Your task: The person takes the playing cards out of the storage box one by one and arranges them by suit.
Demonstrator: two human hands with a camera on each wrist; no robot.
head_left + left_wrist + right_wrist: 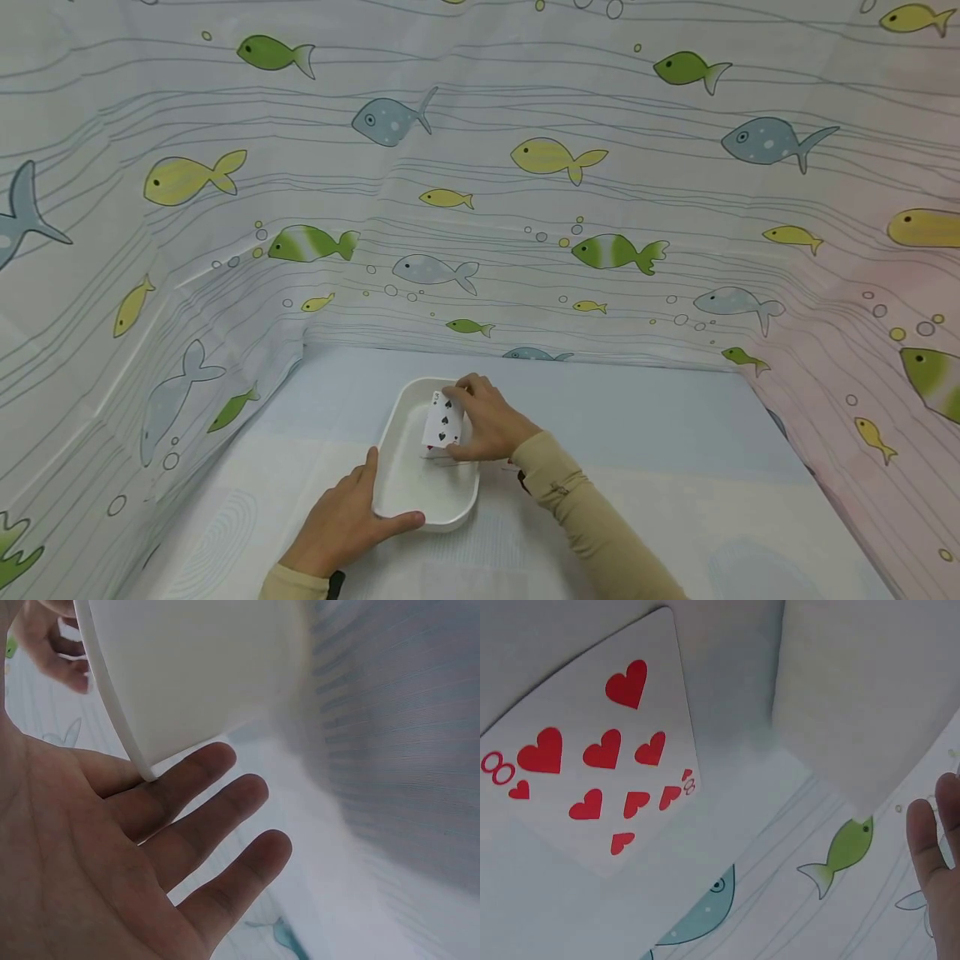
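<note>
Two arms [615, 533] reach: left hand [343, 518] splayed against tray [420, 497], right hand [492, 423] (arched) pinching cards [441, 422].

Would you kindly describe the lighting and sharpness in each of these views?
Head view: fairly even light, with a pinkish cast on the right of the fish-patterned sheet. Left wrist: dimmer, the left hand shaded, a shadow on the tablecloth beside the white tray. Right wrist: grayish light, the eight of hearts reads crisply.

From afar I see a bare left hand [345, 517] and right hand [491, 423]. The tan left sleeve [292, 582] shows partly; the matching right sleeve [596, 525] is long, creased, puckered. 2 dark wristbands: left band [335, 585], right band [522, 482].
</note>
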